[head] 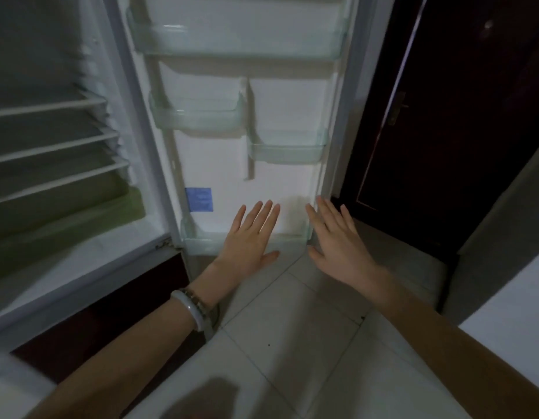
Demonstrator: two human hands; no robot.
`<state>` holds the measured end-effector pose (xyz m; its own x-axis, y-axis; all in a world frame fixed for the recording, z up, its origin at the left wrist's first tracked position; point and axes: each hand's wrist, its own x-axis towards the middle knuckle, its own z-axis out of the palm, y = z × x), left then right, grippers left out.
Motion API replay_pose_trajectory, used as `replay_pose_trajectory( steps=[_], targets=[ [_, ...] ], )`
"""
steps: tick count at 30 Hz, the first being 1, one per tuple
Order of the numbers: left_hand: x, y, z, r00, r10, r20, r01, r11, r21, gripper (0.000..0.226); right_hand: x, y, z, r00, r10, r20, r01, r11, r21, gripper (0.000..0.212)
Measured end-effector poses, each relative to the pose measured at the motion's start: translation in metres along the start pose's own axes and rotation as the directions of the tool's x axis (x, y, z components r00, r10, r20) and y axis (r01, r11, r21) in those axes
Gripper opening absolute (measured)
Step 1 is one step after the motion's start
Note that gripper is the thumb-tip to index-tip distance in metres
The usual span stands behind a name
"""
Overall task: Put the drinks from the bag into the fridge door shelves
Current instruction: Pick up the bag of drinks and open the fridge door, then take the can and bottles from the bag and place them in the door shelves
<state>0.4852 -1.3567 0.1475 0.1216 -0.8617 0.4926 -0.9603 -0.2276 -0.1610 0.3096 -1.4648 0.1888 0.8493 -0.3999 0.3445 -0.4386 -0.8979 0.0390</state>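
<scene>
Two hands, the left hand (249, 237) and right hand (337, 240), hover flat, fingers spread, grasping nothing. Beyond them the open fridge door (225, 176) carries four clear shelves, with the bottom shelf (201, 244) just behind the left hand.

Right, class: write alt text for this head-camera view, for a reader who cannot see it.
Two empty, open hands, left and right, reach toward an open fridge door whose clear shelves hold nothing. No bag or drinks are in view.

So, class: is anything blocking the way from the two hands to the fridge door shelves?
Nothing visible. The left hand and right hand are open and empty, and the door shelves look bare. No bag or drinks show.
</scene>
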Motion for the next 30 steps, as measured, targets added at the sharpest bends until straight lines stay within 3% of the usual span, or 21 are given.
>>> replay_pose_trajectory(
  steps=[5,11,19,24,30],
  targets=[
    [-0.091,-0.011,-0.009,0.986,-0.145,0.087,0.142,0.989,0.04,0.091,-0.011,-0.04,0.033,0.981,-0.16,0.107,0.145,0.981,0.132,0.08],
    [-0.202,-0.015,-0.024,0.922,-0.327,0.21,0.313,0.945,0.094,0.085,-0.033,-0.104,0.084,0.9,-0.382,0.211,0.317,0.904,0.287,0.075],
    [-0.339,0.001,-0.021,0.73,-0.571,0.376,0.518,0.821,0.241,0.084,-0.062,-0.197,0.144,0.662,-0.633,0.401,0.458,0.765,0.452,0.076],
    [-0.407,0.005,-0.002,0.556,-0.711,0.43,0.697,0.681,0.225,0.076,-0.07,-0.243,0.184,0.537,-0.727,0.429,0.508,0.684,0.523,0.072],
    [-0.471,0.008,0.051,0.39,-0.759,0.521,0.778,0.574,0.255,0.075,-0.077,-0.283,0.261,0.475,-0.746,0.467,0.507,0.666,0.547,0.068]
  ],
)
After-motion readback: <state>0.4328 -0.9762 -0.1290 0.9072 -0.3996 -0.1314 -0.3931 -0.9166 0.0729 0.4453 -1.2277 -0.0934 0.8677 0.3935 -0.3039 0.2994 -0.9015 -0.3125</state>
